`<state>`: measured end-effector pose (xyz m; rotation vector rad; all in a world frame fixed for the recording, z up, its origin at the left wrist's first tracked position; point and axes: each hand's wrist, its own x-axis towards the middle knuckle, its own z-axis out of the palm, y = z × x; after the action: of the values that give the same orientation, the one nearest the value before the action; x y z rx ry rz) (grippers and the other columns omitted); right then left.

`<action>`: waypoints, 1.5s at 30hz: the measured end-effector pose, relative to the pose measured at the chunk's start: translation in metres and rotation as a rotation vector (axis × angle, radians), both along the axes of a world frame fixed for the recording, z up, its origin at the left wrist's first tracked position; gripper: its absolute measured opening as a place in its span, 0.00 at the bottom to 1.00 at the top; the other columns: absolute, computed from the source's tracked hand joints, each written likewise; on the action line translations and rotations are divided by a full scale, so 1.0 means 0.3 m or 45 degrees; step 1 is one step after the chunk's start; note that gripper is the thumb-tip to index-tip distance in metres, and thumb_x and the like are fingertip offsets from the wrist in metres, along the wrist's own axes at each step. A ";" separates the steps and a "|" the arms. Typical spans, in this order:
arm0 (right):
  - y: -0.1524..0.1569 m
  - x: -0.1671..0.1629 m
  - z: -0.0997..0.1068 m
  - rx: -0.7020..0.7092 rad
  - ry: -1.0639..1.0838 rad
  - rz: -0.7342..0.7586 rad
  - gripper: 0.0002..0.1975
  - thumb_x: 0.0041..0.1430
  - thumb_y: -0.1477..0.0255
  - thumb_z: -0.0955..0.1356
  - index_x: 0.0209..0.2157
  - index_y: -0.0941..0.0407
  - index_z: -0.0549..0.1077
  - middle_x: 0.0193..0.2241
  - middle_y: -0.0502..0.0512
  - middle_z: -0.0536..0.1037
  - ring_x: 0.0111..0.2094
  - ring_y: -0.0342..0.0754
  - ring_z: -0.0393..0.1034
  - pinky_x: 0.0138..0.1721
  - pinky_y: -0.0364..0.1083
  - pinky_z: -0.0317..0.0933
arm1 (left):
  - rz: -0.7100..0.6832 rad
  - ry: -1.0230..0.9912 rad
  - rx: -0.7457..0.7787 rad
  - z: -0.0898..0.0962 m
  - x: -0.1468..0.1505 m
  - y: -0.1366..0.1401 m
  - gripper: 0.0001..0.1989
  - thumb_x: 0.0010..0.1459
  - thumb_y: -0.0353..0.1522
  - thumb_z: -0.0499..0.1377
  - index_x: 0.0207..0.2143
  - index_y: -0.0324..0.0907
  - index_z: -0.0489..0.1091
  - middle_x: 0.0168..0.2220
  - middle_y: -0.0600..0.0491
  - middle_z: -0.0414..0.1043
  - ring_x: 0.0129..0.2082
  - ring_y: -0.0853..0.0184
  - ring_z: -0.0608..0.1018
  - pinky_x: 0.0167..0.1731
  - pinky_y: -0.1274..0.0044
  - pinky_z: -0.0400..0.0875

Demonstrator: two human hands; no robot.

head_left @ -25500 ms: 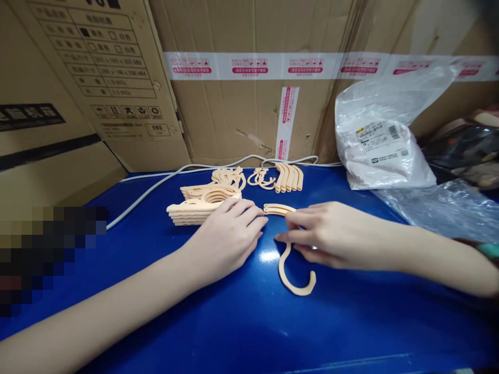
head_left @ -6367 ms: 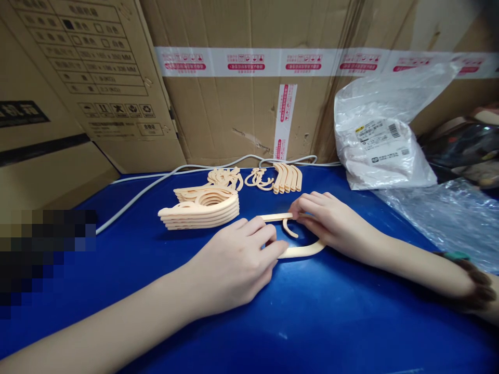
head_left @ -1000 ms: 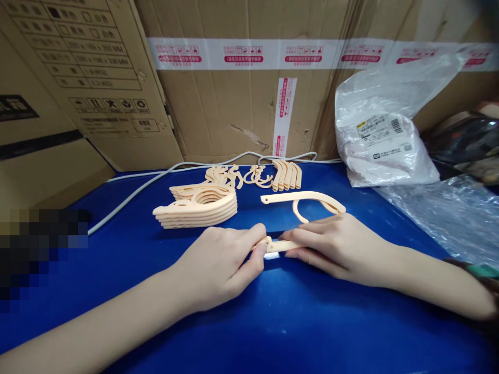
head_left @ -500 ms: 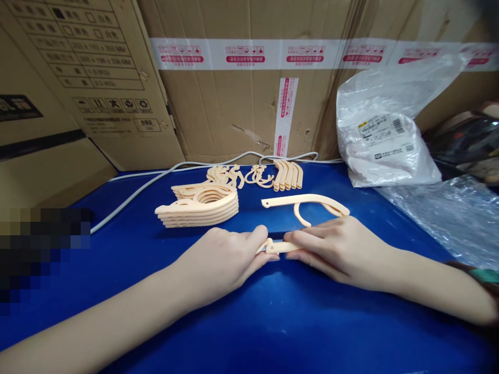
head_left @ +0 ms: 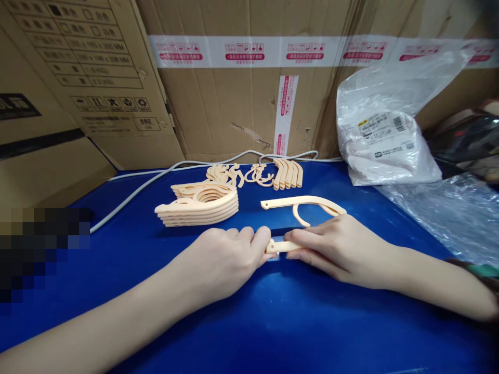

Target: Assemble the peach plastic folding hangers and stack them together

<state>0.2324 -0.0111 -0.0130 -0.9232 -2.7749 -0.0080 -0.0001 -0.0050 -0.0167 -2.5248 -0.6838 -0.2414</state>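
Over the blue table, my left hand (head_left: 230,262) and my right hand (head_left: 339,246) almost meet. The right fingers are closed on a cream plastic hanger arm (head_left: 284,246), whose holed end sticks out to the left. Pinched against that end, the left fingers hold a small cream hanger hook, now mostly hidden by them. Just behind my right hand lies another hanger arm (head_left: 288,201) with a curved piece (head_left: 299,215) beneath it; the hand covers its right end. A stack of folded cream hangers (head_left: 198,208) lies beyond my left hand.
Farther back are a pile of hanger hooks (head_left: 224,174), a few curved pieces (head_left: 259,175) and a row of hanger arms (head_left: 287,174). A white cable (head_left: 148,196) runs behind them. Cardboard boxes (head_left: 234,104) wall the back; a plastic bag (head_left: 384,140) stands right.
My left fingers have turned and closed farther over the hook, hiding it more against the hanger arm's end. My right hand has hardly moved.
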 end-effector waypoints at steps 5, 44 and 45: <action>0.000 0.000 0.005 -0.071 -0.019 -0.032 0.17 0.70 0.65 0.55 0.31 0.56 0.67 0.21 0.48 0.70 0.19 0.41 0.62 0.23 0.42 0.48 | 0.002 0.049 0.110 0.000 0.001 -0.002 0.11 0.66 0.30 0.45 0.28 0.42 0.57 0.20 0.57 0.64 0.15 0.68 0.70 0.15 0.76 0.49; -0.006 0.001 -0.003 0.017 -0.079 -0.064 0.19 0.70 0.64 0.54 0.32 0.56 0.68 0.21 0.50 0.72 0.20 0.41 0.63 0.24 0.42 0.46 | -0.050 -0.281 -0.536 -0.003 -0.015 0.019 0.10 0.66 0.34 0.47 0.30 0.43 0.59 0.21 0.59 0.65 0.20 0.70 0.69 0.20 0.77 0.49; -0.007 0.001 -0.003 0.015 -0.082 -0.064 0.19 0.70 0.64 0.54 0.32 0.56 0.68 0.21 0.50 0.72 0.20 0.41 0.63 0.24 0.42 0.46 | -0.050 -0.281 -0.530 -0.004 -0.015 0.018 0.10 0.66 0.34 0.47 0.30 0.43 0.58 0.20 0.59 0.64 0.19 0.70 0.69 0.20 0.77 0.49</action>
<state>0.2326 -0.0130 -0.0140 -1.0067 -2.8064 -0.0631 -0.0045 0.0006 -0.0178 -2.9392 -0.8428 -0.4363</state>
